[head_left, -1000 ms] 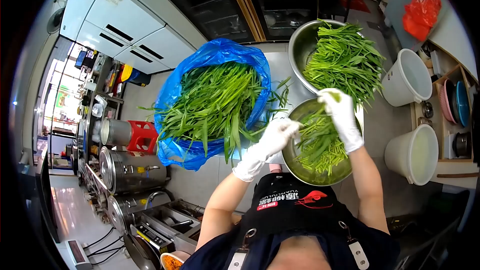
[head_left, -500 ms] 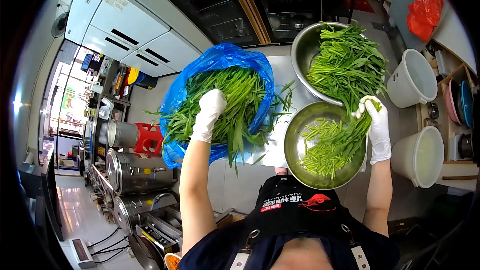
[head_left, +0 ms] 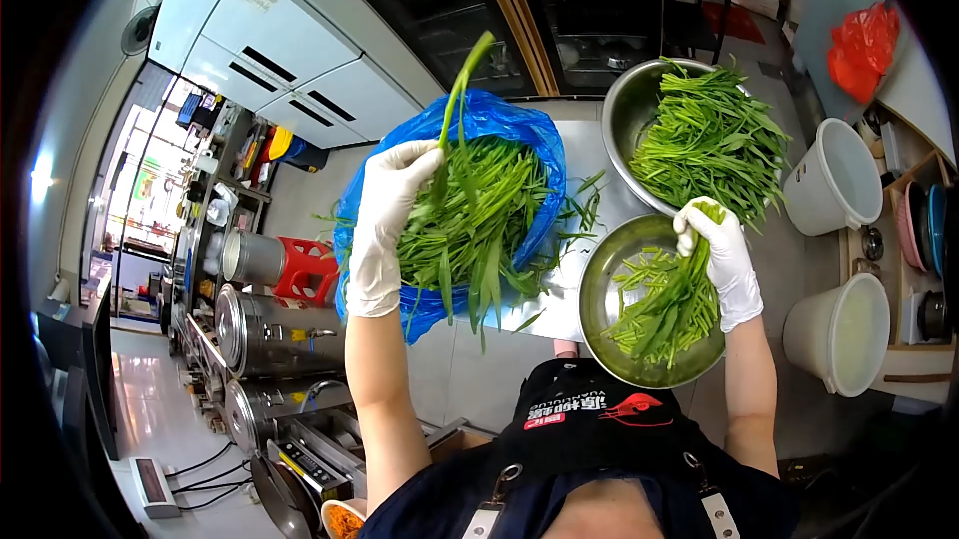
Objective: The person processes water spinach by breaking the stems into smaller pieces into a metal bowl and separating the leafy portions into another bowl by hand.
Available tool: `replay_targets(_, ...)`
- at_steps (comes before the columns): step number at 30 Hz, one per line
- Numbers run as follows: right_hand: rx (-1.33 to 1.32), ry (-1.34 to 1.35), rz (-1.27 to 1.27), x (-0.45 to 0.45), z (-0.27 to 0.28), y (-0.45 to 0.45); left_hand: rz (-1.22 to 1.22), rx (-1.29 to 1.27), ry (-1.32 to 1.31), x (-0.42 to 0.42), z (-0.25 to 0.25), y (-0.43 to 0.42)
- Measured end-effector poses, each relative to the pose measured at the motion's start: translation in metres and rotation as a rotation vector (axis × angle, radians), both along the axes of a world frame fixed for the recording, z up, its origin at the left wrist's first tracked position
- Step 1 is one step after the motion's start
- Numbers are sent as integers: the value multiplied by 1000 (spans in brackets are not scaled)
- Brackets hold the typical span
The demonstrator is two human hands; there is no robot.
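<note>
My left hand [head_left: 393, 204], in a white glove, pinches a single water spinach stalk [head_left: 457, 99] and holds it upright above the blue plastic bag [head_left: 499, 111]. Loose water spinach [head_left: 484, 204] fills that bag. In my gloved right hand [head_left: 725, 261] is a bunch of water spinach [head_left: 667, 311], its leaves drooping into the nearer steel bowl [head_left: 597, 284]. Short stem pieces [head_left: 649, 274] lie inside this bowl. Beyond it, a second steel bowl [head_left: 616, 129] is heaped with long water spinach [head_left: 704, 134].
A metal table [head_left: 584, 154] carries the bag and bowls, with stray leaves between them. Two white buckets [head_left: 835, 334] stand at the right. On the left are a red stool [head_left: 308, 271] and large steel pots [head_left: 265, 331]. White cabinets [head_left: 285, 49] are at the back left.
My left hand has risen from the greens in the bag, lifting out one stalk. My right hand has come inward and lower over the nearer bowl with its bunch. The view has shifted slightly.
</note>
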State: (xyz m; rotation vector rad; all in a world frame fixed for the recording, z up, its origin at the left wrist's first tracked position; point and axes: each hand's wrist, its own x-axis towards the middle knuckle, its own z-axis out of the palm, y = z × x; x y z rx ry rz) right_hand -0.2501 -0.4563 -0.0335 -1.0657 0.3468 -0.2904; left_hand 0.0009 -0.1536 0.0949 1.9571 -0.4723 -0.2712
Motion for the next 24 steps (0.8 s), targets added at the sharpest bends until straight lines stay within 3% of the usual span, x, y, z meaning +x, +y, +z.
replay_targets(5,-144,-50,120,19,37,34,-97,-349,212,-15,2,-27)
replay_targets(13,-385,-42,163,28,83,69,-134,-255,426,-45,-46,-63)
replay_targets(17,-597,1,151,43,63,64,-157,-346,587,-51,-68,-71)
replay_targets(24,-720,13,78,38,46,51,-174,-423,679,-55,-87,-76)
